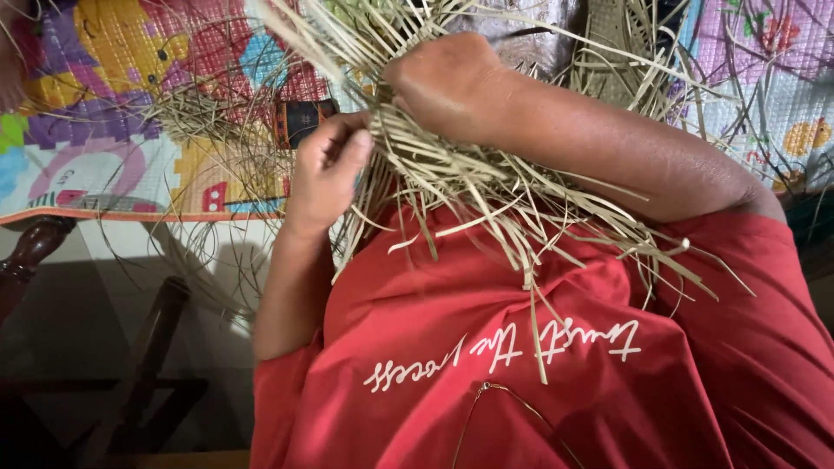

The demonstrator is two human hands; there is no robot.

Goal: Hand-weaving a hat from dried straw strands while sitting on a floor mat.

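A loose bundle of pale dried leaf strips [486, 187] lies against my red shirt [521, 347] and fans out upward and to the right. My left hand [323, 174] pinches a few strips at the bundle's left side, thumb pressed against them. My right hand [445, 82] is closed over the upper part of the bundle, its back toward the camera, with the forearm crossing in from the right. The fingertips of both hands are partly hidden among the strips.
A colourful patterned play mat [104, 113] covers the floor beyond, with more strips [200, 113] scattered on it and a small dark object [300, 120] among them. Dark wooden furniture legs [148, 347] stand at the lower left.
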